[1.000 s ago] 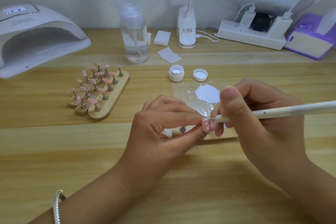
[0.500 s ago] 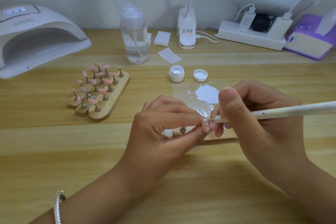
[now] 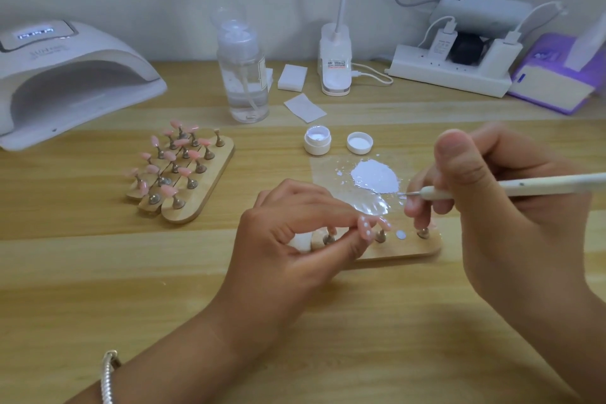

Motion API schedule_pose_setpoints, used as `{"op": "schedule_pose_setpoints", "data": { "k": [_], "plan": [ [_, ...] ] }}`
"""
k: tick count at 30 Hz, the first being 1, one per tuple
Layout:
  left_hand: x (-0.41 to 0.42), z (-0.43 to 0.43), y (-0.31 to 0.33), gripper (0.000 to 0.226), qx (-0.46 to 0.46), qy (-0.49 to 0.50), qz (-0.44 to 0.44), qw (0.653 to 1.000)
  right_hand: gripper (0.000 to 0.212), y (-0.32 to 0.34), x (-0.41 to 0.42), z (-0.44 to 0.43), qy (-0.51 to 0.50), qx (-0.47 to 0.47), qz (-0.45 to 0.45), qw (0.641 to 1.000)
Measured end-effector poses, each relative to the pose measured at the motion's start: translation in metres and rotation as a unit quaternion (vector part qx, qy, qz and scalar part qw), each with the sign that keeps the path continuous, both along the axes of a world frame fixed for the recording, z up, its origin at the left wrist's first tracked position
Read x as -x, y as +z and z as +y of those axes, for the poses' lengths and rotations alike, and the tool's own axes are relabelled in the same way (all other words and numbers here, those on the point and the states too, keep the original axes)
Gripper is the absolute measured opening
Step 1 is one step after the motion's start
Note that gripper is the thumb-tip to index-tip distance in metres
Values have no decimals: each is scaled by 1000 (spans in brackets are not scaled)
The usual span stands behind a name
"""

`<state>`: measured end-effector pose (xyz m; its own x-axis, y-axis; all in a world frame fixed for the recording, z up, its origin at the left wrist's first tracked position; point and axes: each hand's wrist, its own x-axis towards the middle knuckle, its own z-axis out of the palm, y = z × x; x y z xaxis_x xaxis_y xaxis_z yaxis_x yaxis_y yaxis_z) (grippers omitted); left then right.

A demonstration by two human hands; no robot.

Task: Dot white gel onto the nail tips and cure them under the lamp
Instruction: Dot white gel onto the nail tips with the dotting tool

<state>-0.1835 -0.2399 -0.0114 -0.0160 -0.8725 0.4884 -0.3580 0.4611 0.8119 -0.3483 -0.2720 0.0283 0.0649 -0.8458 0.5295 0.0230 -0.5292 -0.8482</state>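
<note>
The nail tip [image 3: 365, 228], already carrying white dots, is pinched between thumb and forefinger of the left hand [image 3: 288, 239] and raised just above the wooden stand [image 3: 410, 249] near the middle of the table [image 3: 98, 272]. It is probably held this way so that its face is tilted to the eye and steadied for fine work. The dotting tool [image 3: 524, 186] is gripped pen-fashion by the curled fingers of the right hand [image 3: 498, 213]. Its metal point is brought to the edge of the gel puddle [image 3: 375, 175], at one o'clock from the tip, seemingly for reloading. The puddle is spread on a clear sheet [image 3: 328, 170] kept just beyond the stand, so little travel is needed between loading and dotting. The open jar [image 3: 317, 140] and its lid [image 3: 359, 142] are set at twelve o'clock of the sheet, out of the way. More pink tips are kept on racks [image 3: 216, 174] at nine o'clock. The lamp [image 3: 65, 75] is placed at ten o'clock with its mouth turned toward the work; curing is judged not yet begun.
</note>
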Motion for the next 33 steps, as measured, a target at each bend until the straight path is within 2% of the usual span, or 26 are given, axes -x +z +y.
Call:
{"op": "schedule_pose_setpoints", "data": {
  "k": [5, 7, 9, 12, 15, 18, 19, 26, 33],
  "plan": [
    [0, 0, -1, 9, 2, 2, 1, 1000, 23, 2, 4, -3, -41, 0, 16, 999],
    [-1, 0, -1, 6, 2, 0, 13, 1000, 16, 2, 4, -4, -30, -4, 5, 1000],
    [-1, 0, -2, 6, -2, 1, 25, 1000, 18, 1, 5, -5, -16, -7, 18, 1000],
    [-1, -1, -1, 11, -2, 16, 34, 999, 29, 0, 5, -4, -12, 6, 85, 996],
    [-1, -1, -1, 7, 3, 30, 30, 999, 25, 0, 9, -6, 58, 39, 166, 984],
    [-2, -1, -1, 11, -4, 42, 30, 999, 52, -2, 12, -11, 112, 70, 234, 963],
    [-2, -1, -1, 14, -9, 43, 31, 999, 55, -3, 12, -12, 121, 72, 241, 960],
    [-2, 0, 0, 20, -19, 39, 37, 998, 47, -7, 6, -11, 121, 66, 227, 964],
    [-2, 0, 1, 25, -31, 39, 38, 998, 51, -12, 4, -16, 131, 75, 200, 968]
  ]
}}
